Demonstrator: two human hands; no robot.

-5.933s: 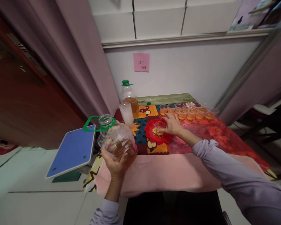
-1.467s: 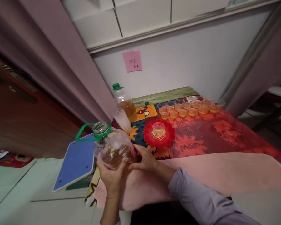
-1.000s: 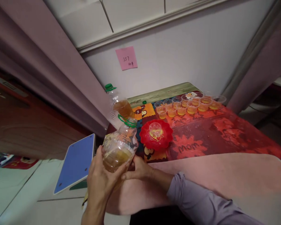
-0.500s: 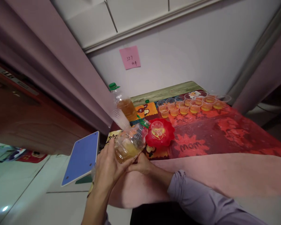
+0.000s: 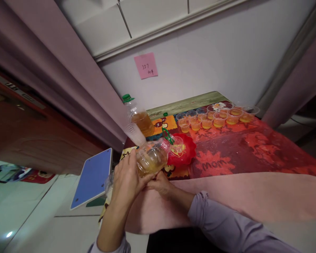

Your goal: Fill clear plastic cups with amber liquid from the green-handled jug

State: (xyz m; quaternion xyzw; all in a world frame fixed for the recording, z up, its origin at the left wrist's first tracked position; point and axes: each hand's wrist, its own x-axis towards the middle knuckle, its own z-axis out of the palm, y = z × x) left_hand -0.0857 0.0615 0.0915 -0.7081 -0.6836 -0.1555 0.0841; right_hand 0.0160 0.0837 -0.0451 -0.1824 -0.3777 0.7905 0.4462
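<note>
A clear plastic bottle point(image 5: 153, 160) holding pale yellow liquid lies tilted well over in both my hands. My left hand point(image 5: 127, 177) wraps around its near, lower end. Under its side, my right hand point(image 5: 160, 184) grips it from below. A green handle ring point(image 5: 168, 136) circles the bottle's neck. The mouth is at the rim of a small clear plastic cup point(image 5: 178, 143), which stands on a red scalloped plate point(image 5: 186, 154). Whether liquid is flowing cannot be made out.
A second bottle point(image 5: 140, 121) with a green cap and amber liquid stands behind, beside a stack of clear cups point(image 5: 134, 133). Rows of cups with yellow liquid point(image 5: 206, 121) line the table's back. A loose green cap point(image 5: 165, 114) lies near the wall. A blue board point(image 5: 92, 177) is at left.
Both hands have tipped the bottle further and shifted it slightly right, bringing its mouth to the cup. The green handle ring has swung upward and right.
</note>
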